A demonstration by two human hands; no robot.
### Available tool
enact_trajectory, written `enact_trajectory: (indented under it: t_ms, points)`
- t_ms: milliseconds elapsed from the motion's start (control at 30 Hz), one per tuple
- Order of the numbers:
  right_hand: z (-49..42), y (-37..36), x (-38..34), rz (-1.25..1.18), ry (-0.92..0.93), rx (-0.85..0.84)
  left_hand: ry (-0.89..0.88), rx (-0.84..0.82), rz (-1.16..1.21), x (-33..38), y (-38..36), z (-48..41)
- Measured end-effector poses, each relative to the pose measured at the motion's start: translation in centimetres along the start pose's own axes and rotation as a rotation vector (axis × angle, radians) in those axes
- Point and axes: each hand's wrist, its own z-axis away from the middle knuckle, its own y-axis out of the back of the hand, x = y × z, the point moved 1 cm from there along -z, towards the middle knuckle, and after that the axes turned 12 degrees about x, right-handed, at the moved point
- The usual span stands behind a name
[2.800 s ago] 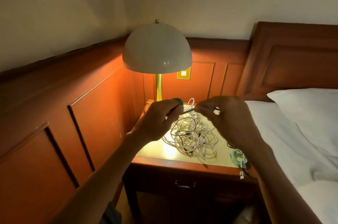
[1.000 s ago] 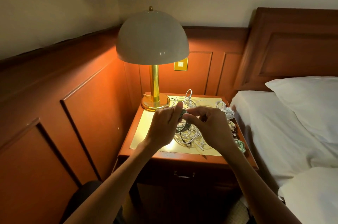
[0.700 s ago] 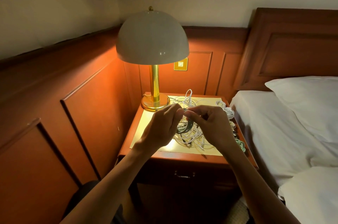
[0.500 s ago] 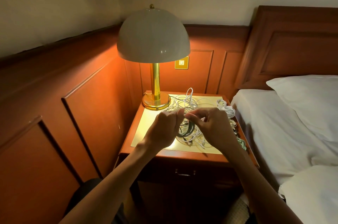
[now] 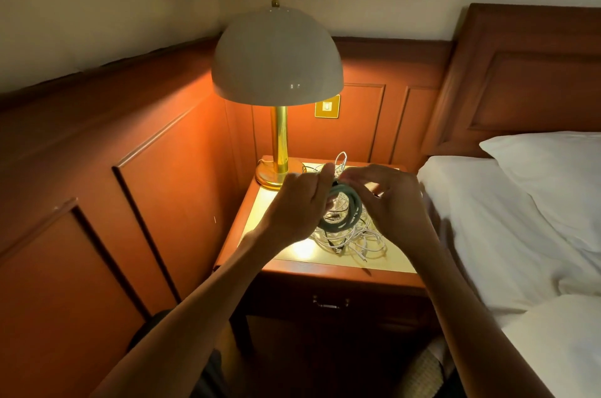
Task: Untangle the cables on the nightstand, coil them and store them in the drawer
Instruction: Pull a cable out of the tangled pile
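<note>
Green cable coil [image 5: 345, 209], wound in several loops, is held up over the nightstand [image 5: 325, 270] in the head view, just above the tangle of white cables [image 5: 356, 243] lying on its pale top. Left hand [image 5: 297, 205] grips the coil's left edge, fingers curled round the loops. Right hand [image 5: 396, 202] arches over the coil's upper right (motion-blurred; cannot tell whether it pinches the cable). Drawer [image 5: 361, 311] below is shut. Brass lamp [image 5: 276, 56] lit at back left; bed [image 5: 504, 235] just beside, right.
</note>
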Motion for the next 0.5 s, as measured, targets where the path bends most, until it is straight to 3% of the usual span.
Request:
enact_trajectory:
  t_ms: [133, 233, 333, 400, 500]
  points:
    - [0.0, -0.6, 0.4, -0.037, -0.230, -0.114, -0.084, 0.018, -0.124, -0.8, -0.3, -0.8]
    - [-0.1, -0.3, -0.2, -0.201, -0.468, -0.217, -0.205, 0.011, -0.239, -0.8, -0.4, -1.0]
    - [0.2, -0.2, -0.8, -0.048, -0.406, -0.287, -0.196, 0.016, -0.235, -1.4, -0.7, -1.0]
    - [0.2, -0.5, -0.9, 0.039, -0.385, -0.217, -0.211, -0.003, -0.273, -1.1, -0.9, -1.0]
    - [0.2, -1.0, -1.0, -0.079, -0.544, -0.107, -0.245, 0.008, -0.291, -0.2, -0.7, -1.4]
